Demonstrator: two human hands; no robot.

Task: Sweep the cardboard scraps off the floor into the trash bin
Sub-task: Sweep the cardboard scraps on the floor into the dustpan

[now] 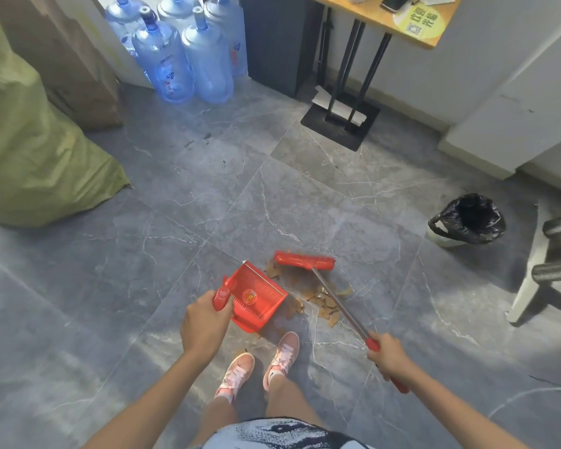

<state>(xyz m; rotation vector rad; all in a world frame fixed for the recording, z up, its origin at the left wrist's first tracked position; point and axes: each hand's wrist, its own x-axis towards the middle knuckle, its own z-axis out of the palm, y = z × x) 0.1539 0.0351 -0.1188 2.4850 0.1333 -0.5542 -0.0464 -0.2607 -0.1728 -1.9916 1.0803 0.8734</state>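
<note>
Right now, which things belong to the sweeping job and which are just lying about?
Job: red broom, red dustpan, cardboard scraps, black-lined trash bin.
Lying about: water-cooler bottles, green sack, wooden table, phone.

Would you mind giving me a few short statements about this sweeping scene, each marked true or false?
1. The left hand grips the handle of the red dustpan. True.
2. The right hand holds the broom by its bristle head. False: it grips the red end of the handle, and the head rests on the floor.
3. The cardboard scraps are already in the trash bin. False: they lie on the floor between dustpan and broom.
4. The trash bin is lined with a black bag. True.
</note>
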